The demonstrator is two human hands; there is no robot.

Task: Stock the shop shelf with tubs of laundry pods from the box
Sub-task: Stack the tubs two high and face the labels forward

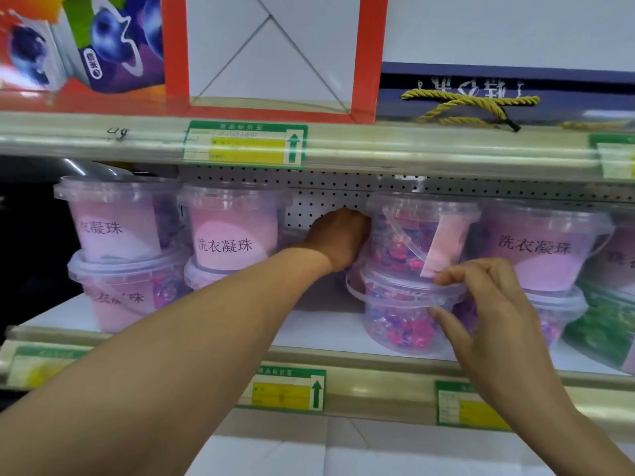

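Observation:
Clear tubs of pink and purple laundry pods stand two high on the middle shelf (330,333). One stack sits at centre right: an upper tub (409,235) with its pink label turned sideways rests on a lower tub (398,317). My left hand (338,240) reaches in beside the upper tub and presses against its left side. The thumb and fingers of my right hand (488,304) pinch the lower tub's lid rim at the right. No box is in view.
More labelled tubs stand in stacks at the left (113,221), (230,231) and right (539,249). A gap with pegboard backing (319,204) lies between the stacks. A green-pod tub (604,324) sits far right. Cartons and a gift box fill the upper shelf (378,146).

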